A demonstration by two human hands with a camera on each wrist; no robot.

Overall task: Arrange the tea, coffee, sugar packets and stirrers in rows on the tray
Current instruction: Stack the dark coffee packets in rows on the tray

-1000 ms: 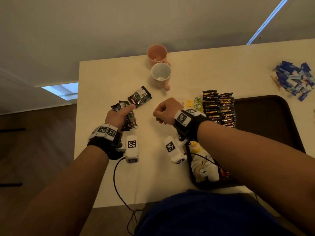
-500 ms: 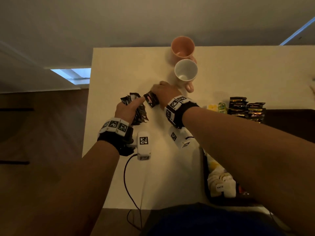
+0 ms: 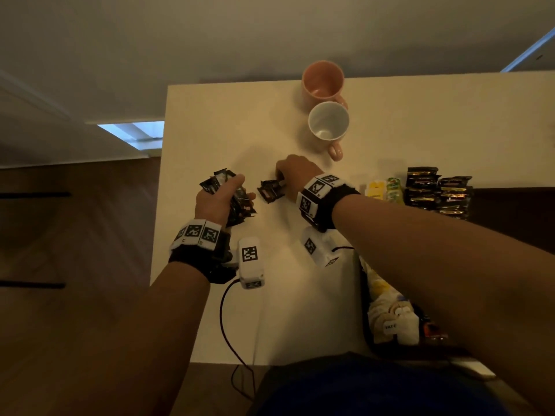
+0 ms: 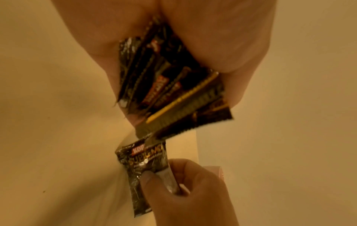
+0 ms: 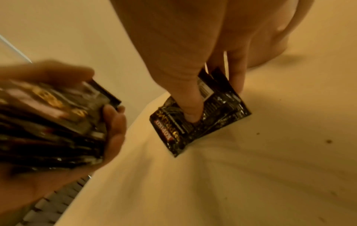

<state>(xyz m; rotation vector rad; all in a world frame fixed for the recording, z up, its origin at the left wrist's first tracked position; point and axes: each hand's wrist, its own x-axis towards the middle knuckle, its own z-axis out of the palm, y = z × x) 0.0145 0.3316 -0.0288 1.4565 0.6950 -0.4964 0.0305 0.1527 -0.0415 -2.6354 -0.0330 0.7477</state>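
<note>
The left hand (image 3: 214,199) is gripping a fanned bundle of coffee packets (image 4: 164,85) above the surface (image 3: 240,121) — the right hand (image 3: 295,177) is pinching one coffee packet (image 3: 270,190) just beside it, left of the tray (image 3: 516,205).

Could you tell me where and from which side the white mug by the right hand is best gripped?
Probably by its handle. The white mug stands upright with the handle pointing toward the person, so coming from the near side suits; the pink mug sits close behind it and crowds the far side.
</note>
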